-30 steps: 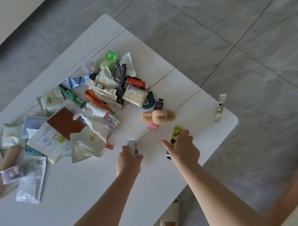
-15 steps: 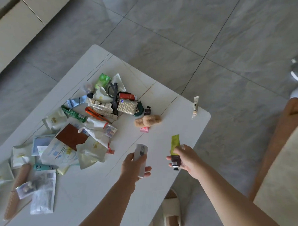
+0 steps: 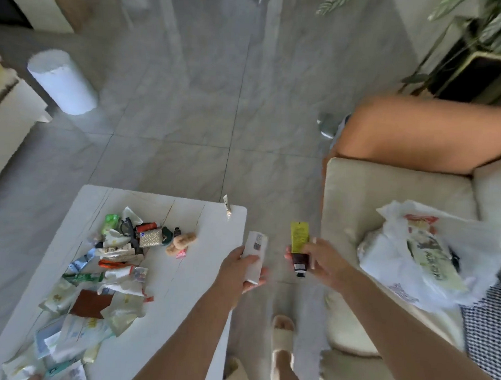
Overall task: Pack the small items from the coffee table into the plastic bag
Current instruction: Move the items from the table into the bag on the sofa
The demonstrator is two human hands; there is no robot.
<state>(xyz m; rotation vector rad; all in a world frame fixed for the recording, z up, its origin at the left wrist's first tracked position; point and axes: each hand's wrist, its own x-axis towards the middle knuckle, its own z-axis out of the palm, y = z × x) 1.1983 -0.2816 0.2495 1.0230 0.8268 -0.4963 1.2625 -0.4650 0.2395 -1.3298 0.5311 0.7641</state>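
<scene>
My left hand [image 3: 238, 271] grips a white tube [image 3: 254, 254] just past the right edge of the white coffee table [image 3: 188, 276]. My right hand [image 3: 323, 263] holds a yellow-green tube with a dark cap [image 3: 298, 245] over the floor between table and sofa. A white plastic bag [image 3: 430, 255] with printed packets inside lies on the cream sofa to the right, apart from both hands. A pile of small items [image 3: 111, 258] covers the table's left half: sachets, a green packet, glasses, a brown card, a fuzzy tan hair clip [image 3: 181, 241]. A small tube [image 3: 227, 206] lies at the table's far corner.
The cream sofa [image 3: 386, 201] stands at right with a tan cushion [image 3: 430, 131] behind it. A white cylinder [image 3: 61, 81] stands on the grey tiled floor at far left. My slippered foot [image 3: 282, 343] is between table and sofa. A potted plant [image 3: 479, 50] stands at top right.
Both hands lifted their tubes off the table and carried them right, past the table's edge. The view swung right, bringing the sofa and plastic bag into sight.
</scene>
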